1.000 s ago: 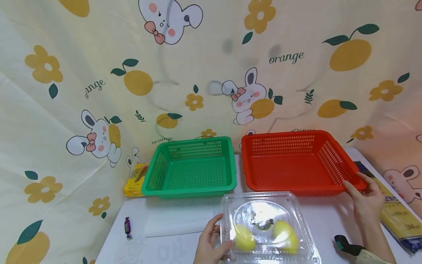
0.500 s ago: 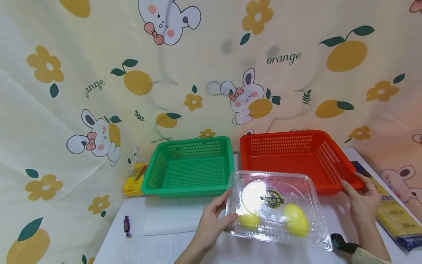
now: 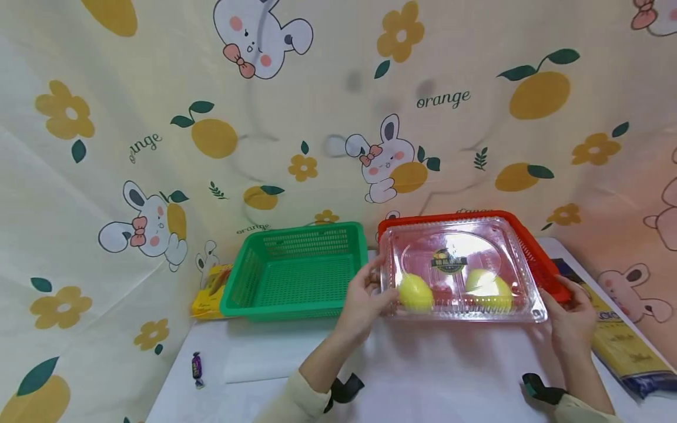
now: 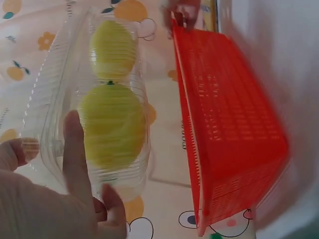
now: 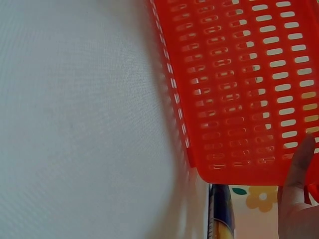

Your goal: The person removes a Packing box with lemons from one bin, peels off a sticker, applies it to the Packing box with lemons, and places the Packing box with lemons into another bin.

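A clear plastic clamshell box (image 3: 460,247) with a dark round label hangs over the red basket (image 3: 534,247). My left hand (image 3: 365,302) grips the box by its left edge, thumb toward the front. Inside the box lie yellow fruits (image 4: 112,124), one by the left end and at least one more to the right. In the left wrist view the box stands apart from the basket, above its rim. My right hand (image 3: 573,314) holds the near right corner of the red basket, with the thumb (image 5: 301,159) against the slotted wall. Much of the basket's inside is hidden behind the box.
Left of the red basket stands a green basket (image 3: 296,311), with a yellow packet (image 3: 210,296) beside it. A purple wrapped candy (image 3: 197,369) lies at the front left. A long yellow and blue bag (image 3: 626,343) lies along the right. A printed cloth hangs behind.
My left hand has lifted the clear box off the near table area, forward and slightly right, over the red basket. The right hand has stayed on the basket's corner.
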`<state>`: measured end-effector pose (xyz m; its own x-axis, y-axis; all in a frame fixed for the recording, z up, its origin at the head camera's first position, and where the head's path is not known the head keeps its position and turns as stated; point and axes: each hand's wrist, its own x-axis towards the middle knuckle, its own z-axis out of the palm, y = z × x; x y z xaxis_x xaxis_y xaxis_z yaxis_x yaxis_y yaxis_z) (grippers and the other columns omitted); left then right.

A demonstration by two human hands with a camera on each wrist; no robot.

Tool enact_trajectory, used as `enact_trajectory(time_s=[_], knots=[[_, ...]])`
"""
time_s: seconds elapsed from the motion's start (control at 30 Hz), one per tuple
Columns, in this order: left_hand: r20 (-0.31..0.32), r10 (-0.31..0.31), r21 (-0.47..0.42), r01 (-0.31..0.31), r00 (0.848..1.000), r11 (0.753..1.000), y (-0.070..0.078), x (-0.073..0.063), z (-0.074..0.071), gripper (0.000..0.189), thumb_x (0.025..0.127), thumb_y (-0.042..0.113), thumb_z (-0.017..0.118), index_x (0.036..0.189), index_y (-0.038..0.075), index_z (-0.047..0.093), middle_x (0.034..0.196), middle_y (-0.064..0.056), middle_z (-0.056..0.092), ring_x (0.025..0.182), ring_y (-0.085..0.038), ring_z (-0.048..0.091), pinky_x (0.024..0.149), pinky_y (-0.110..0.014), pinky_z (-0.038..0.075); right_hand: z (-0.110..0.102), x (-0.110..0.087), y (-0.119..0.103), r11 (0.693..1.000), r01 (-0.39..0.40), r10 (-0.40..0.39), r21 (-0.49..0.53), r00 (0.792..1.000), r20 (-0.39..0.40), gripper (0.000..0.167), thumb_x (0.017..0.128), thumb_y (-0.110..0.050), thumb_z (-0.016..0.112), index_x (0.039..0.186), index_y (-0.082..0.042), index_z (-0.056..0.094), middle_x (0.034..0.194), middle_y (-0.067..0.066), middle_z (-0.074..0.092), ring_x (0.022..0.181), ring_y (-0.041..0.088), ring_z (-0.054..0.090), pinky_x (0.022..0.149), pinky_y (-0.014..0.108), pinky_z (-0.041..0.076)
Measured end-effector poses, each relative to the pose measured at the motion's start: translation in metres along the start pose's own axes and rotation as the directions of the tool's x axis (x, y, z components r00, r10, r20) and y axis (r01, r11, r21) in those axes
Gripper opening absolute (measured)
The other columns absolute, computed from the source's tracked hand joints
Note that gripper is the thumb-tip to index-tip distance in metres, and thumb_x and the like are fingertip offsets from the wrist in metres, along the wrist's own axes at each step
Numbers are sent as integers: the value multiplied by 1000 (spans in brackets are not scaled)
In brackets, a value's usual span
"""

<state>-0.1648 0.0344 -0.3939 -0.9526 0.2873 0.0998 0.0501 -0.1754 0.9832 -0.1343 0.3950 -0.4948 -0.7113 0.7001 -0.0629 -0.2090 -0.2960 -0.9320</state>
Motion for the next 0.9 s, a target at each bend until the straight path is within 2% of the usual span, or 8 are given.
enact_trajectory(time_s=[0.13,0.27,0.4,0.57,0.67,0.83,0.9], knots=[[-2,-12,59,12,1000,998,-4,37,10,70,85,0,71,148,18,45,111,-10,51,94,-19,53,71,-24,56,0,1,-2,1000,-8,8,-9,1000,15,56,88,0,72,141,-10,57,124,-7,51,106,6,52,66,11,52],[11,-50,82,49,999,995,-14,70,17,76,85,3,73,149,27,42,115,-7,52,95,-20,56,75,-31,58,0,0,-2,999,-26,27,-48,999,28,60,87,-7,75,143,-12,55,125,-8,50,106,4,52,65,12,53],[51,-96,107,90,994,990,-23,97,23,80,83,2,75,149,29,40,118,-8,51,98,-23,58,73,-38,60,1,0,-1,998,-29,31,-51,999,38,61,87,-8,75,144,-12,54,127,-8,50,107,5,52,66,13,53],[102,-174,126,161,979,979,-23,122,33,76,84,2,74,148,26,39,107,-8,55,86,-20,61,69,-36,60,1,-1,1,998,-29,32,-59,999,36,59,88,-6,74,143,-11,54,123,-8,50,107,7,53,65,14,54],[140,-212,108,198,967,974,-23,137,41,72,87,4,73,145,26,37,102,-9,57,80,-20,63,68,-36,60,-1,-1,1,999,-23,25,-42,999,32,58,88,-4,73,142,-10,54,121,-7,50,105,8,55,65,14,54],[135,-293,131,276,947,952,-27,156,54,77,84,6,76,144,28,33,115,-5,54,96,-25,61,74,-38,60,-1,0,-1,1000,2,-2,-10,1000,24,57,86,-1,74,140,-7,56,120,-3,51,99,6,58,65,15,54],[134,-324,152,303,937,941,-30,161,56,79,84,6,76,145,27,31,118,-6,54,98,-26,60,76,-38,60,0,-1,-1,1000,7,-7,-17,1000,16,56,86,-2,75,139,-7,57,120,-4,51,99,6,58,65,15,54]])
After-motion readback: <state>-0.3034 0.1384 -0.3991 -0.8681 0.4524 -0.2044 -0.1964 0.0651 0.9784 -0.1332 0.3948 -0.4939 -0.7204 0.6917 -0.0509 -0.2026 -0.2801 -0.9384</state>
